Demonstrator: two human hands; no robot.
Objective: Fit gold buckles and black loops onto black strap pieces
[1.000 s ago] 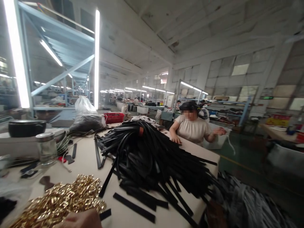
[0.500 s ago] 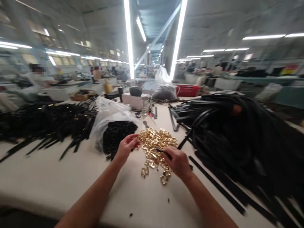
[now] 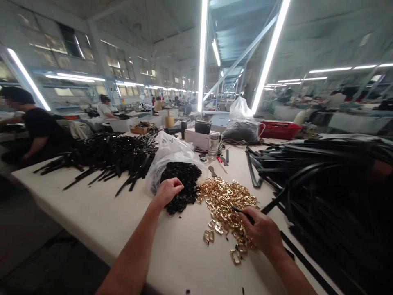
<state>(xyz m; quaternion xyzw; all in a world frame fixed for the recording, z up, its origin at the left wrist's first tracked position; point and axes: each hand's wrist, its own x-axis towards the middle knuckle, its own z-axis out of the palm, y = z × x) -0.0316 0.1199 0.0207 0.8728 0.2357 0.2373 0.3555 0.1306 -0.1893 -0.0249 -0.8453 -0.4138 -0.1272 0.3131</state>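
Note:
My left hand (image 3: pixel 168 192) is over the near side of a heap of small black pieces (image 3: pixel 181 176), thumb and fingers pinched together; whatever they may hold cannot be made out. That heap spills from the mouth of a clear plastic bag (image 3: pixel 172 146). A pile of gold buckles (image 3: pixel 225 196) lies to the right of it. At the pile's right edge, my right hand (image 3: pixel 262 229) is closed around a black strap (image 3: pixel 245 214), whose end sticks out past the fingers over the buckles. A few loose buckles lie nearer me.
Black straps are heaped at the right (image 3: pixel 325 180) and another strap heap (image 3: pixel 104 155) is at the left. Behind stand a glass jar (image 3: pixel 214 145), a white box (image 3: pixel 196 139), a filled bag (image 3: pixel 241 130) and a red basket (image 3: pixel 279 130). A co-worker (image 3: pixel 43 127) sits at far left.
My left hand has gone from the edge of the buckles to the black pieces. My right hand keeps the strap over the buckles. The view has turned left.

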